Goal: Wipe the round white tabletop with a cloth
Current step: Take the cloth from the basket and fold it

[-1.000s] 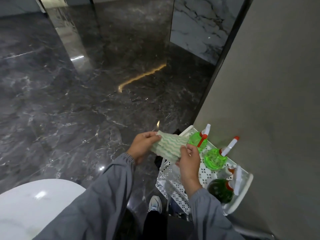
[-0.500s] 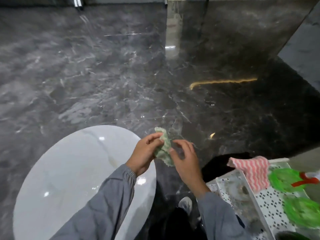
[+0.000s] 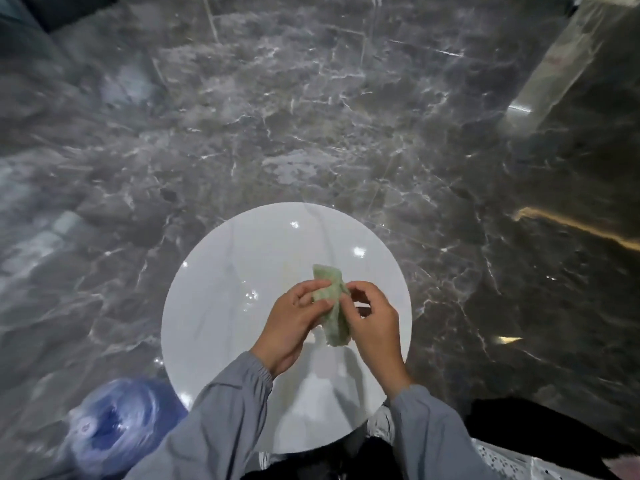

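Head view, looking straight down. Round white tabletop (image 3: 221, 306) sits in the lower centre of the frame, glossy, with several light glints on it. Both hands are above its near right part. Left hand (image 3: 294, 323) pinches the green cloth (image 3: 332, 306) between thumb and fingers at the cloth's left edge. Right hand (image 3: 370, 320) grips the cloth's right edge, fingers curled. Cloth is bunched, one end sticking up, the other hanging down between the hands; cannot tell whether it touches the tabletop. Grey sleeves (image 3: 221, 417) enter from the bottom edge. Dark marble floor (image 3: 311, 116) surrounds the table. Blurred blue object (image 3: 114, 427) at lower left. White perforated tray (image 3: 509, 462) corner at lower right.
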